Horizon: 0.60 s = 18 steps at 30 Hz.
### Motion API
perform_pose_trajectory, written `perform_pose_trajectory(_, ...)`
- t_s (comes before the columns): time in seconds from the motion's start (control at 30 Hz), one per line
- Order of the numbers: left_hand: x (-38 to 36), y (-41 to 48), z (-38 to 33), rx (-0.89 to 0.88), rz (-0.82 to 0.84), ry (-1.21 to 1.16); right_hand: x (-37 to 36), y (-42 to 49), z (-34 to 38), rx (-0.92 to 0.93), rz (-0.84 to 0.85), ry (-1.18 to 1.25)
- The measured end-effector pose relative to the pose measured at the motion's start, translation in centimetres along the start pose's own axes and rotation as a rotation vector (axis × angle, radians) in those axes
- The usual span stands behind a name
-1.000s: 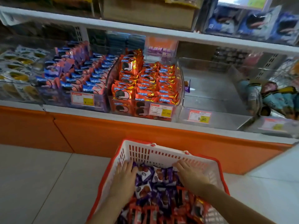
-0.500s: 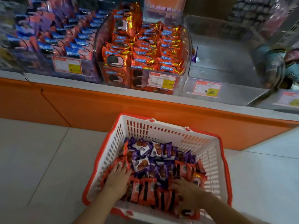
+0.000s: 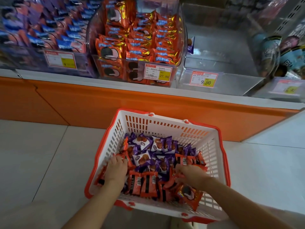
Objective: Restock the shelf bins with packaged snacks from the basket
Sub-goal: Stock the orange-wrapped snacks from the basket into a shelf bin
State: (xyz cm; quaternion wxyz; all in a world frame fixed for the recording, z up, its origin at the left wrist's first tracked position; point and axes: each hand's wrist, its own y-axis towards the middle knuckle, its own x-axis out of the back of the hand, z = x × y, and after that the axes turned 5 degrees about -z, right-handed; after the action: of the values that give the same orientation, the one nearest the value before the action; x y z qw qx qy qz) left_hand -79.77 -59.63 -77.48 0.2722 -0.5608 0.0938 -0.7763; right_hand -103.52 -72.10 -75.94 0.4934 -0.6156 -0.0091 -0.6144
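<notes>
**Both hands in the basket, closed on orange packets**

The white basket (image 3: 165, 124) with a red rim stands on the tiled floor (image 3: 41, 154) at 6 o'clock, just in front of the shelf's orange base panel (image 3: 99, 100). It holds the snacks. Purple packets (image 3: 145, 158) are heaped in its middle and far part. Orange packets (image 3: 147, 184) lie along the near side and up both walls.

The left hand (image 3: 115, 171) is at 7 o'clock, by the basket's left wall. Its grip is curled over orange packets there, with the fingertips (image 3: 123, 160) pinching one. The right hand (image 3: 191, 175) is at 5 o'clock, and its grip is clamped down on orange packets near the right wall. One packet printed with a sandwich cookie (image 3: 189, 193) lies just below the right wrist.

On the shelf, the cookie bin (image 3: 138, 45) at 12 o'clock is stacked with orange and gold packets and carries a price tag reading 27.80 (image 3: 158, 72). At 1 o'clock is a clear bin (image 3: 219, 63) with a tag reading 9.90 (image 3: 203, 79) and a single purple packet (image 3: 191, 45) against its left wall. Blue and purple packets (image 3: 49, 35) fill the bin at 10 o'clock. Pale blue packages (image 3: 270, 52) sit at 2 o'clock.
</notes>
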Motion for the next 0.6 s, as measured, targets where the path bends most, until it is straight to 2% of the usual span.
perform_pose_trajectory(0.13, 0.1, -0.5, 0.1, 0.046, 0.022, 0.044, 1.5, -0.3, 0.3, -0.008, -0.156, 0.059)
perform_pose_trajectory(0.27, -0.3, -1.6, 0.4, 0.029, 0.032, 0.144, 2.3, -0.7, 0.7, -0.083, -0.269, 0.216)
perform_pose_trajectory(0.4, 0.2, -2.9, 0.8, 0.034, -0.005, 0.086, 2.6, -1.2, 2.5, -0.149, -0.371, 0.437)
perform_pose_trajectory(0.5, 0.6, -3.5, 1.6, -0.017, -0.036, 0.031, 3.3, -1.8, 3.9, -0.146, -0.416, 0.498)
perform_pose_trajectory(0.6, 2.0, -4.6, 3.0, -0.064, -0.149, -0.04, 4.0, -2.3, 5.0, -0.125, -0.453, 0.569)
